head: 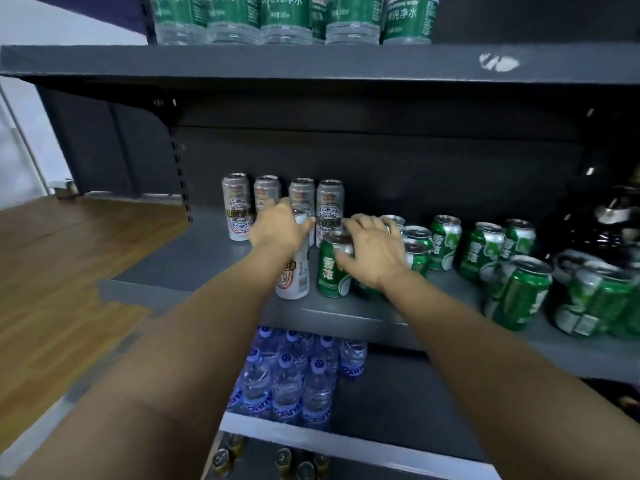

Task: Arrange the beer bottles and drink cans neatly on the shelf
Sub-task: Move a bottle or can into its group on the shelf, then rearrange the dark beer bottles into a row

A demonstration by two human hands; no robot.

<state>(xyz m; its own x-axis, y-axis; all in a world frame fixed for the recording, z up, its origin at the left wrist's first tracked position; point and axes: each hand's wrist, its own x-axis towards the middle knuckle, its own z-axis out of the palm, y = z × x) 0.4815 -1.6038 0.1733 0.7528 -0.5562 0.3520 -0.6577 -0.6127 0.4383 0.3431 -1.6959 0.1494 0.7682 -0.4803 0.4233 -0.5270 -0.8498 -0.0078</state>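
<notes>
Five tall silver cans (236, 206) stand on the middle shelf (194, 258), four in a back row and one nearer the front. About nine green cans (330, 271) show on the same shelf, though the blurred cluster at the right edge makes the exact count uncertain. Six green-labelled bottles (285, 15) line the top shelf (242, 60), roughly eight blue-capped bottles (287, 386) sit on the shelf below, about five gold cans (284, 460) lie lowest, and two hands (277, 226) reach in.
</notes>
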